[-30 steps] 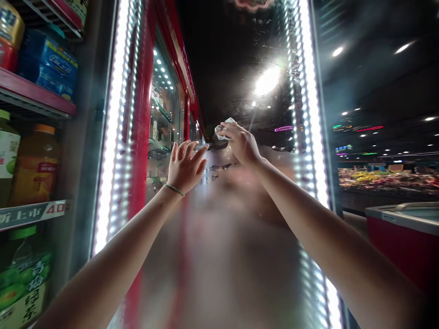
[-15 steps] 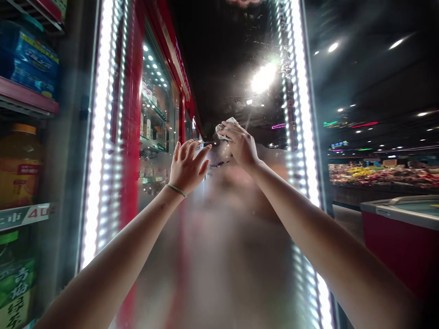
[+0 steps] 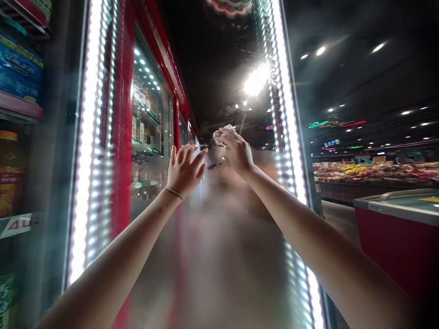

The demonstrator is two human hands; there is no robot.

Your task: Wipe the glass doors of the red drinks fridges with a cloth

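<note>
A tall glass door [image 3: 222,256] fills the middle of the view, fogged in its lower part and clearer above, with bright light strips along both sides. My right hand [image 3: 238,148] holds a crumpled pale cloth [image 3: 222,134] against the glass, fingers bent over it. To its left, my left hand [image 3: 186,168] rests on the glass with fingers spread and nothing in it; a thin green band circles that wrist. Dark wet-looking spots and small droplets show on the glass between the hands, close to the cloth.
Shelves at the far left carry a blue pack [image 3: 21,68] and an orange-capped bottle [image 3: 10,171]. Red-framed display coolers [image 3: 176,123] show through or in the glass. At the right stand a red chest freezer [image 3: 394,246] and a long produce display [image 3: 370,171].
The view has shifted, so the door frame and shelves appear further left. My right hand and the cloth sit slightly lower and further left in view. My left hand stays spread on the glass.
</note>
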